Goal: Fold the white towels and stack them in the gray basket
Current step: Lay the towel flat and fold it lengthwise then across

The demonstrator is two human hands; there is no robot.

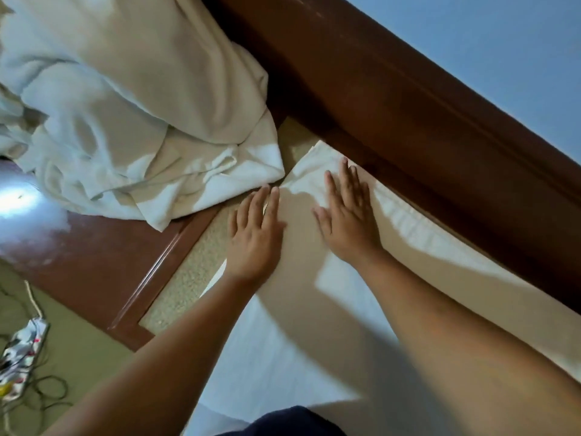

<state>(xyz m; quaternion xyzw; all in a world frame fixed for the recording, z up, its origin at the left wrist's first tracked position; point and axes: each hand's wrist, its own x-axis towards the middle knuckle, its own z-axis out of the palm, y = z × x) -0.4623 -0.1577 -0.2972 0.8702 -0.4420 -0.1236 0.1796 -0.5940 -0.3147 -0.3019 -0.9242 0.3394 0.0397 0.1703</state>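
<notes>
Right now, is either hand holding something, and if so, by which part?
Nothing is gripped. The left hand and the right hand lie flat, fingers straight, pressing on the spread white towel near its far end.

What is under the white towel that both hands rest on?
A speckled beige tabletop shows beside the flat towel, near the left hand; the right hand lies further in. Whatever lies under the towel's middle is covered.

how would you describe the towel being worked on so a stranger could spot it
Find the dark wooden board running diagonally; the towel lies flat alongside it. Unlike the crumpled pile nearby, it is smooth, with the left hand and right hand flat on it.
</notes>
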